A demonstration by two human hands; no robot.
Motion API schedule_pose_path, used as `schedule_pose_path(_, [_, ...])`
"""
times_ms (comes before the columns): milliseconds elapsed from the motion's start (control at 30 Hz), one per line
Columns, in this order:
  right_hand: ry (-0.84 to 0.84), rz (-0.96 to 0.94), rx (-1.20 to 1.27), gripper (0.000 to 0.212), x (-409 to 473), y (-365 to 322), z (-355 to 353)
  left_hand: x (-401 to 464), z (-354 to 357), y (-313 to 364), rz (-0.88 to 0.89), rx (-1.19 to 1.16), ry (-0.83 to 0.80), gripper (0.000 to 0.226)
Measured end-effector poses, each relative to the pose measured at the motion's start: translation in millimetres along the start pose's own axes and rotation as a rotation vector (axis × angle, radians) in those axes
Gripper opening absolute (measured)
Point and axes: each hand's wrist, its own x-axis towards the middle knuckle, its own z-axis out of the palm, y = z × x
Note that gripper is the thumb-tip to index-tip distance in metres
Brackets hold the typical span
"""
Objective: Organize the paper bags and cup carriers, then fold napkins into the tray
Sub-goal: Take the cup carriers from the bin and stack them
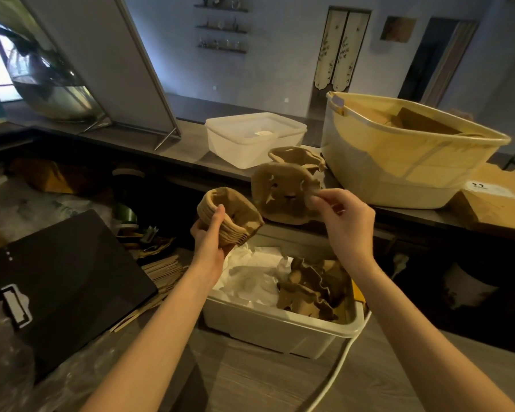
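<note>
While a nested stack of brown cup carriers [231, 217] is sitting in the left hand [210, 233], the thumb is pressing against its near outer wall and the remaining fingers are wrapping underneath, so the stack is being gripped firmly with its open side tipped up and to the right. A single cup carrier [283, 188] is hanging from the right hand [344, 217], where the thumb and fingertips [317, 197] are pinching its right edge; the carrier's flat face (with its slit cup holes) is turning toward the camera, and it is sitting just to the right of the stack, apart from it. Behind this single piece, another carrier [298, 157] is resting on the dark upper counter [191, 150]. Directly below both hands, a white bin [280, 328] is holding crumpled white paper [250, 275] on its left side and more loose carriers [312, 288] on its right. Farther back on the counter, a lidded translucent container [253, 138] is standing to the left, and a large cream tub [399, 162] holding brown paper bags [419, 121] is standing to the right. A brown paper package [497, 200] is lying just beside the tub. On the lower wooden surface, a black laptop [57, 281] is lying to the left, and a white cable [339, 367] is running past the bin's right corner.
</note>
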Motion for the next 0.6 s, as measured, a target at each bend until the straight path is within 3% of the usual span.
schedule_pose_path(167, [-0.14,0.521,0.473,0.018,-2.3,-13.9,20.5,-10.9,7.5,-3.0,0.042,0.038,-0.113,0.062])
schedule_pose_path(333, [-0.255,0.891,0.669,0.017,-7.3,-16.2,35.5,-15.0,9.2,-3.9,0.087,0.044,-0.189,0.056])
schedule_pose_path(467, [-0.4,0.938,0.573,0.025,-12.4,-14.3,44.3,-17.5,9.6,-7.3,0.071,0.068,-0.203,0.068])
schedule_pose_path(600, [-0.555,0.687,0.215,0.026,-8.2,-7.2,38.4,-15.0,11.8,-8.6,0.041,0.093,-0.141,0.059])
